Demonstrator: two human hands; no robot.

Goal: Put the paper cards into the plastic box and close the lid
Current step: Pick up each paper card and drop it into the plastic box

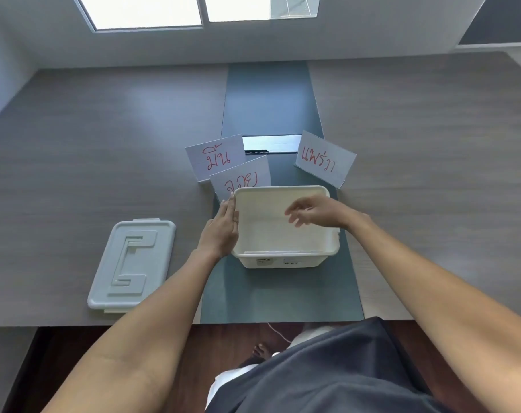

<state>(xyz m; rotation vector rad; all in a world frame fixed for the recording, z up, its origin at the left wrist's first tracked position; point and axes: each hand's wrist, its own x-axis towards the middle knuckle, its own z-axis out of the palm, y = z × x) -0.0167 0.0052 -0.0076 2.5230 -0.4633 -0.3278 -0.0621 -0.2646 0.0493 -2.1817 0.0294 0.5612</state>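
Three paper cards lie on the table [104, 144] beyond our open plastic box [283, 257], none of them inside yet. We steady the box with our left hand [220, 231], flat against its left wall, fingers together and straight, gripping nothing that we can see. Our right hand [316, 211] hovers over the empty interior, fingers loosely spread and slightly blurred, holding nothing.

Nearest is the card just behind the box's far left corner [241, 177], its lower edge hidden by the rim and partly lying over the second card [214, 156]. A third card [326, 159] sits apart at the far right. The lid [131, 263] rests flat on the table, well to the left of the box.

We judge the overlap to be the main risk: pulling the near card could drag the one beneath it across the smooth tabletop. Thin paper lying flat is also hard to lift by an edge, so a pinch may slip or crease it. A reach over the box could nudge it if the left hand loosens.
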